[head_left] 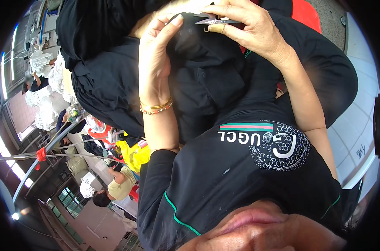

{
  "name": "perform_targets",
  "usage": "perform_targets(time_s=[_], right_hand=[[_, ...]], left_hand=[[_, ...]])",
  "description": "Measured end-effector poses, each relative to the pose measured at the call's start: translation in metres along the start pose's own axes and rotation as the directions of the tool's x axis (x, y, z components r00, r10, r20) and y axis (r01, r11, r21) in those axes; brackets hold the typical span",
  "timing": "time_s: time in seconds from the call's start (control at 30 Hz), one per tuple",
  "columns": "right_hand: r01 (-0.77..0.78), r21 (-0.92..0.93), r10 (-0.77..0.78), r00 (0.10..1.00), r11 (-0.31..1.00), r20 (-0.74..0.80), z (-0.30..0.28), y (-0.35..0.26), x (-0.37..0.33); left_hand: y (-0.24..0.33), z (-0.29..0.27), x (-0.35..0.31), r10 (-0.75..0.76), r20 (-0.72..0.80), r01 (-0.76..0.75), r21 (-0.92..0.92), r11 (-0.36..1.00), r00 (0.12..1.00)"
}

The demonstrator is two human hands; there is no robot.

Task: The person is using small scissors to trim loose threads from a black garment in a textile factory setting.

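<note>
A piece of black cloth (198,62) lies across my lap and rises between my hands. My left hand (154,54), with gold and beaded bracelets at the wrist, pinches the cloth's upper edge between thumb and fingers. Across from it, my right hand (257,33) grips a small pair of metal thread snips (214,21). The snips' pointed blades are parted and aim at the left fingertips, just above the cloth. Any thread between the blades is too fine to make out.
More black cloth (110,75) is heaped on the left. A red seat or stool (306,16) stands at the far right, beside white tiled flooring (344,142). Leftward are a yellow bag-like item (133,154), piles of white garments (48,111) and co-workers, one in a light-yellow top (122,184).
</note>
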State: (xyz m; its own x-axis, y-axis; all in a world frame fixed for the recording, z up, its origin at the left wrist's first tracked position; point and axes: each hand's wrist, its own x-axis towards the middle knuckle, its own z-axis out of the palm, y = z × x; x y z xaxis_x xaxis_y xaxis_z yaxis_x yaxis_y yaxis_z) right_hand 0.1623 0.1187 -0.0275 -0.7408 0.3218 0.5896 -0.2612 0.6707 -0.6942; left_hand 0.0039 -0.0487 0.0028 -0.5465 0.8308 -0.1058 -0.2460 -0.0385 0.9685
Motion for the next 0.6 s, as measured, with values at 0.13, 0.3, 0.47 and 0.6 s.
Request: perform_targets(time_s=[0.13, 0.3, 0.47, 0.6], right_hand=[[0.421, 0.211, -0.352, 0.887, 0.882, -0.297, 0.021, 0.030, -0.001], [0.393, 0.289, -0.325, 0.910, 0.873, -0.258, 0.012, 0.014, 0.004], [0.429, 0.160, -0.374, 0.882, 0.889, -0.286, 0.013, 0.016, 0.009], [0.020, 0.044, -0.021, 0.999, 0.999, 0.029, -0.008, -0.013, 0.003]], left_hand=[[-0.005, -0.007, 0.000, -0.015, 0.032, 0.015, -0.006, 1.000, 0.999], [-0.004, -0.008, -0.005, -0.046, 0.033, 0.048, -0.057, 0.997, 0.998], [-0.006, -0.002, 0.000, -0.037, 0.033, 0.039, -0.058, 0.998, 0.999], [-0.006, -0.009, -0.001, -0.061, 0.037, 0.064, -0.072, 0.995, 0.997]])
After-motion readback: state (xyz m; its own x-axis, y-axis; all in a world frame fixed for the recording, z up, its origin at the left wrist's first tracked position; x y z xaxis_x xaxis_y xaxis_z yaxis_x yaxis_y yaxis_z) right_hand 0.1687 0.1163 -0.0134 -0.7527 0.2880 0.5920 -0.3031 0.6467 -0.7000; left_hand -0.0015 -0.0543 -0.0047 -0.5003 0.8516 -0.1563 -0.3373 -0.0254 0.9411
